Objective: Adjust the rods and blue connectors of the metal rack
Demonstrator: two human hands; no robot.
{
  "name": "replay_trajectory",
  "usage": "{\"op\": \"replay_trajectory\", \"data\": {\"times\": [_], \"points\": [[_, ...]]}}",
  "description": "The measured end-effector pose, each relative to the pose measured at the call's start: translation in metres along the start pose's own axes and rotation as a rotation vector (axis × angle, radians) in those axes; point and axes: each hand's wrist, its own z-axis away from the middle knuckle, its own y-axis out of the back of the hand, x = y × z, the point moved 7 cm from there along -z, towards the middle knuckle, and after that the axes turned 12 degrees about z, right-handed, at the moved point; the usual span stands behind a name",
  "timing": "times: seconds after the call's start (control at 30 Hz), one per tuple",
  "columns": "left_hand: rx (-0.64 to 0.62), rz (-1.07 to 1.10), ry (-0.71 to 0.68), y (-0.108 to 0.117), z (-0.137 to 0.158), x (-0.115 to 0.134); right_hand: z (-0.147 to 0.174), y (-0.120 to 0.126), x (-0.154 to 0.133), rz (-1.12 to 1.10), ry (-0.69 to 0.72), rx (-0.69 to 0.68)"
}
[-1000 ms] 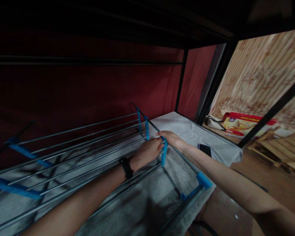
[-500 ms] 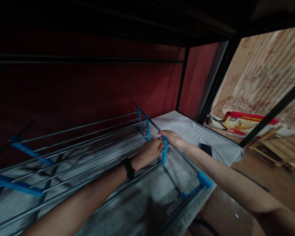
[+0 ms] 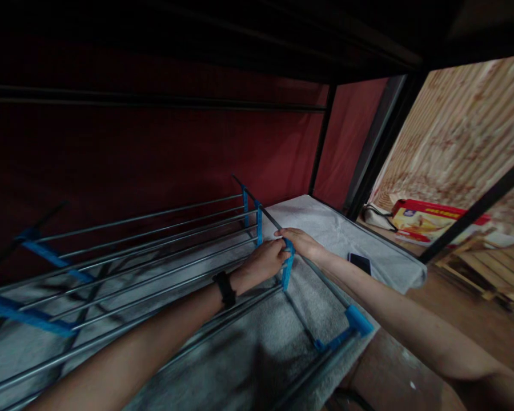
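Observation:
A shoe rack [image 3: 154, 294] of grey metal tubes and blue plastic brackets lies across a grey-white cloth [image 3: 325, 220]. My left hand [image 3: 268, 257], a dark band on its wrist, is closed at a blue bracket [image 3: 288, 271] on the rack's right side, where a crosswise tube meets it. Against the same bracket, from the other side, my right hand [image 3: 300, 241] is wrapped round the long side pole [image 3: 328, 283]. Both hands nearly touch. Fingers partly hide the top of the bracket. Nearer to me, a blue corner piece [image 3: 357, 321] joins the pole to a thicker tube.
A phone [image 3: 360, 263] lies on the cloth right of my right forearm. Dark metal frame posts [image 3: 323, 140] and a low overhead surface enclose the space, with a red wall [image 3: 175, 148] behind. A red-and-yellow box [image 3: 432, 220] and wooden slats [image 3: 492, 265] are outside, right.
The view has shifted slightly. Both hands keep their hold at the same bracket, with only a slight shift of the left fingers.

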Motion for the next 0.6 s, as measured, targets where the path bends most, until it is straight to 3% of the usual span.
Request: {"op": "replay_trajectory", "data": {"times": [0.17, 0.33, 0.47, 0.6], "points": [[0.028, -0.106, 0.008, 0.005, 0.017, 0.016, 0.001, 0.003, -0.001, 0.053, -0.011, 0.000], [0.060, -0.244, 0.008, 0.004, 0.033, 0.033, 0.001, 0.007, 0.018, 0.090, -0.016, -0.018], [0.085, -0.283, -0.058, 0.000, 0.038, 0.025, -0.004, 0.005, 0.047, 0.042, -0.193, -0.125], [0.066, -0.251, -0.058, -0.005, 0.040, 0.012, -0.007, 0.011, 0.052, 0.054, -0.193, -0.096]]}}
